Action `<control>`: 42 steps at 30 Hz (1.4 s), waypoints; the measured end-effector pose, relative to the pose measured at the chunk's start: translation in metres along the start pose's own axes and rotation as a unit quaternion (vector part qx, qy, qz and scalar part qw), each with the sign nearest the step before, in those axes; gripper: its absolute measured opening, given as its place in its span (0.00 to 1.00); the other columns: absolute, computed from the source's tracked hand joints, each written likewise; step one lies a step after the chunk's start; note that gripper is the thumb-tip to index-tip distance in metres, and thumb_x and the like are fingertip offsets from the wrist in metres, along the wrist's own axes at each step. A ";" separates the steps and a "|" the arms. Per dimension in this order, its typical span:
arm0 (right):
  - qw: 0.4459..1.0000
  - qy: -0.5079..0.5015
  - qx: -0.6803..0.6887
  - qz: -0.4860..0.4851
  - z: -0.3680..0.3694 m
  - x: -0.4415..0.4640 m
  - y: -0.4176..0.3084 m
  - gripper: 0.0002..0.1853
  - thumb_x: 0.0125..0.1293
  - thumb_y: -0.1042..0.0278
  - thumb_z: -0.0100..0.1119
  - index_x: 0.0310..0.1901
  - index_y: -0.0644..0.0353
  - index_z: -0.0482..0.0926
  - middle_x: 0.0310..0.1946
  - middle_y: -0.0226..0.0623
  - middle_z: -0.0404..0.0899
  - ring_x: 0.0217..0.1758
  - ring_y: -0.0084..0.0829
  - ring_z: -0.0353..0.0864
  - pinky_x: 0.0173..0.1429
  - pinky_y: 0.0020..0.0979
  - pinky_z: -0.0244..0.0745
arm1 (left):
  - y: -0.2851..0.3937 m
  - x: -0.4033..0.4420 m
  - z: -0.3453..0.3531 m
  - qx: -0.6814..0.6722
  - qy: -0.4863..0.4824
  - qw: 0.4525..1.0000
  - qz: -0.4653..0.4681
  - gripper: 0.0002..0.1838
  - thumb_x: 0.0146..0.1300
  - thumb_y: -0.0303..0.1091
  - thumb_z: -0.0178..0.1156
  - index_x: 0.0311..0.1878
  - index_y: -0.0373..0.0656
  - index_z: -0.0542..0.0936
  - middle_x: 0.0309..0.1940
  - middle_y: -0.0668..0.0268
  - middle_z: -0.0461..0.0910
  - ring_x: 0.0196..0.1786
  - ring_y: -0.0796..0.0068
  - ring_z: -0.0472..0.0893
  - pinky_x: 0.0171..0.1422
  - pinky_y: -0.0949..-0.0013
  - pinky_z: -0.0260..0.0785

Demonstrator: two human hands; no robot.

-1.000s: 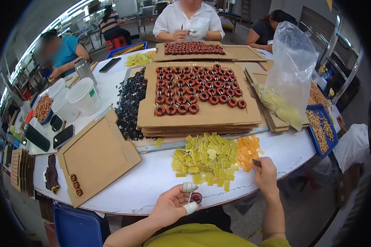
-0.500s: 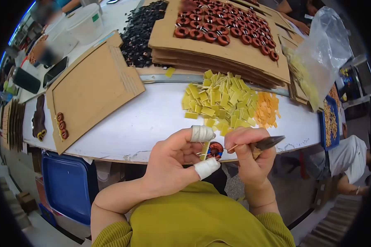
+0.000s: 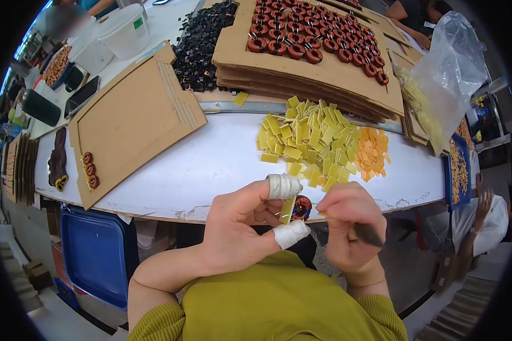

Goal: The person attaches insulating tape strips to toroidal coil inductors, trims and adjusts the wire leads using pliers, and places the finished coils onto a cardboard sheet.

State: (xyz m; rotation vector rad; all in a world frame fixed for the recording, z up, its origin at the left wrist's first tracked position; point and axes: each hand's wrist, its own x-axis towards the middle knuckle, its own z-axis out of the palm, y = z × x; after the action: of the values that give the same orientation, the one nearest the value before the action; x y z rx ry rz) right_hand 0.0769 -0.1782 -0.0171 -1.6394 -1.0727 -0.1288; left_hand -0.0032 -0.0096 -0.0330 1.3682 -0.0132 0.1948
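Note:
My left hand (image 3: 242, 219), thumb and one finger wrapped in white tape, pinches a toroidal coil (image 3: 303, 208) with copper-red windings and a touch of blue. A yellow-green rectangular plate (image 3: 287, 211) stands against the coil's left side between the same fingers. Just right of the coil, my right hand (image 3: 352, 221) is closed around a dark pointed tool (image 3: 369, 234), whose exact kind I cannot make out. Its fingertips are close to the coil; whether they touch it is unclear. Beyond my hands lies a pile of yellow-green plates (image 3: 310, 136).
Orange chips (image 3: 372, 153) lie beside the plates. Stacked cardboard trays (image 3: 301, 74) carry rows of coils (image 3: 296, 38). Black pieces (image 3: 202, 51) are heaped behind a cardboard tray (image 3: 133, 122) with several coils. A plastic bag (image 3: 452, 62) and blue bin (image 3: 458, 170) stand right.
The coil and plate have turned a little in my left hand, showing more of the plate's face. My right hand has rotated, swinging the tool's dark end downward.

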 end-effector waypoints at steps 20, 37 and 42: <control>0.979 -0.069 0.150 0.116 -0.010 0.008 0.010 0.11 0.52 0.77 0.66 0.38 0.64 0.78 0.30 0.34 0.75 0.31 0.27 0.75 0.36 0.26 0.70 | 0.005 0.007 0.008 0.215 -0.019 0.965 0.151 0.22 0.46 0.22 0.71 0.47 0.35 0.79 0.30 0.60 0.81 0.30 0.74 0.83 0.33 0.74 0.78; 0.972 -0.143 0.015 0.186 0.013 0.017 0.041 0.13 0.57 0.68 0.62 0.42 0.66 0.76 0.31 0.46 0.78 0.32 0.44 0.78 0.36 0.36 0.72 | -0.045 0.011 -0.010 0.119 0.042 0.992 -0.012 0.21 0.52 0.29 0.70 0.48 0.33 0.75 0.35 0.59 0.81 0.35 0.75 0.83 0.41 0.73 0.79; 0.966 -0.184 -0.109 0.148 0.032 0.006 0.043 0.12 0.56 0.73 0.61 0.41 0.66 0.76 0.31 0.47 0.77 0.35 0.48 0.77 0.38 0.39 0.72 | -0.042 0.007 -0.020 0.387 0.038 0.921 0.027 0.23 0.43 0.28 0.72 0.42 0.34 0.74 0.34 0.58 0.78 0.34 0.67 0.79 0.37 0.68 0.74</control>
State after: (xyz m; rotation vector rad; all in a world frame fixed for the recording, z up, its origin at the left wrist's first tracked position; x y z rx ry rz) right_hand 0.0963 -0.1469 -0.0564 -2.0593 -1.0997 0.2740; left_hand 0.0078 0.0025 -0.0769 2.1517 0.1025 0.3191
